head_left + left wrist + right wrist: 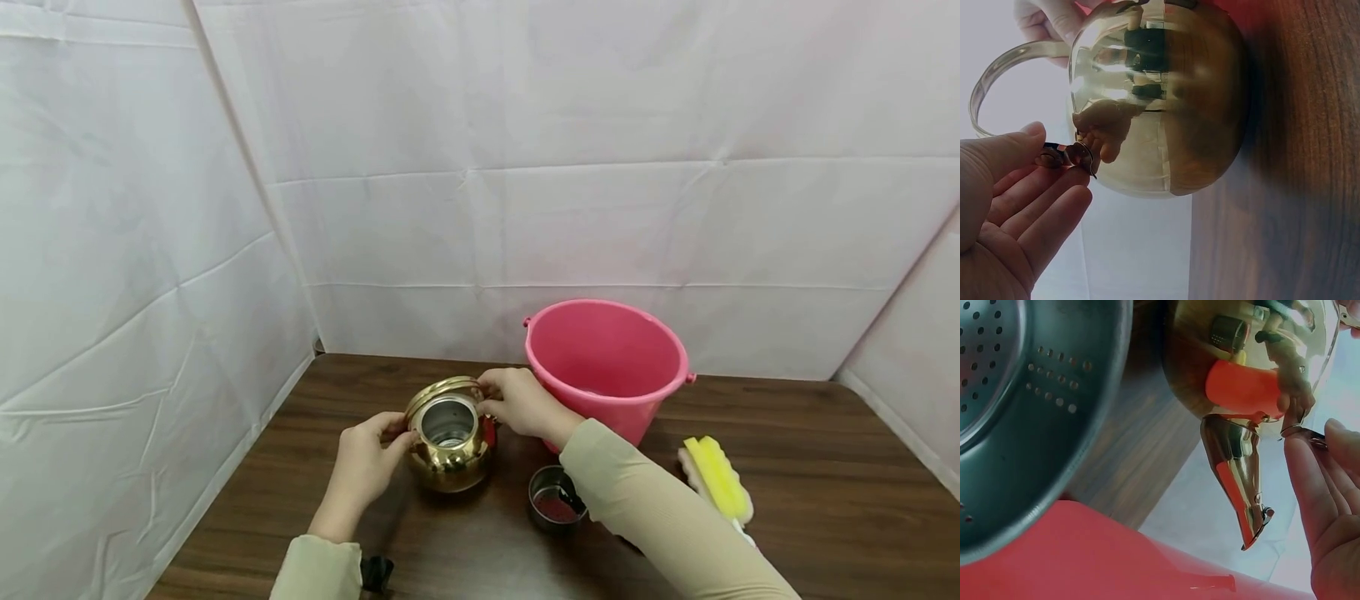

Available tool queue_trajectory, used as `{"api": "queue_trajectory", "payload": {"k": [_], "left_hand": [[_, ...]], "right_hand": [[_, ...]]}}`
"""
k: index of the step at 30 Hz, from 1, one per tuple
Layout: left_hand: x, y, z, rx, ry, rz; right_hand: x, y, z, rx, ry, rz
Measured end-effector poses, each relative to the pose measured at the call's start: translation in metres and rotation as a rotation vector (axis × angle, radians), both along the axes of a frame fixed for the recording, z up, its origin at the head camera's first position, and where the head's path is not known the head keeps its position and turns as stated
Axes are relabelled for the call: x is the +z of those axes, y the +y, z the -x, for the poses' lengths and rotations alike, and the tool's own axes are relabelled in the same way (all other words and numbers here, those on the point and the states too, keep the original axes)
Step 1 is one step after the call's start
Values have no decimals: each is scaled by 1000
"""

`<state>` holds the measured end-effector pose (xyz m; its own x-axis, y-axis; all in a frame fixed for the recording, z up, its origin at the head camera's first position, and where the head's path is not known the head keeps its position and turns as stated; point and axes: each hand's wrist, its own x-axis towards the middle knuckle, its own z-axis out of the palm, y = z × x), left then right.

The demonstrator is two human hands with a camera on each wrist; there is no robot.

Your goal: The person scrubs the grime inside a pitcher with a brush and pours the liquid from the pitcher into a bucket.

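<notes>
A shiny gold kettle [448,467] stands lidless on the table, its steel inside showing through the round mouth. My left hand [365,467] pinches one foot of the kettle's curved handle [1007,59] between thumb and fingers. On the opposite side, my right hand [525,404] pinches the handle's other foot, close above the spout [1235,469]. The handle arches over the far side of the mouth. Next to the kettle, below my right forearm, sits a round metal strainer [534,507] with small holes, large in the right wrist view.
Behind my right forearm stands a pink bucket [607,396]. A yellow and white sponge brush [718,479] lies to the right on the brown wooden table [817,467]. White cloth [585,225] hangs at the back and sides.
</notes>
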<state>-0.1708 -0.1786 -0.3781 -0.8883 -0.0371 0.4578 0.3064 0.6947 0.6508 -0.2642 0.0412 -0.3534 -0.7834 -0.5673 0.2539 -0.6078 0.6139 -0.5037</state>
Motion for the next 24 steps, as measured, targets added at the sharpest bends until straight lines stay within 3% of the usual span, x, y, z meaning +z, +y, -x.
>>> {"api": "queue_trajectory", "payload": {"k": [24], "left_hand": [[21,-8,-1,6,33,0]], "right_hand": [[22,-7,0,22,-19,-29]]}}
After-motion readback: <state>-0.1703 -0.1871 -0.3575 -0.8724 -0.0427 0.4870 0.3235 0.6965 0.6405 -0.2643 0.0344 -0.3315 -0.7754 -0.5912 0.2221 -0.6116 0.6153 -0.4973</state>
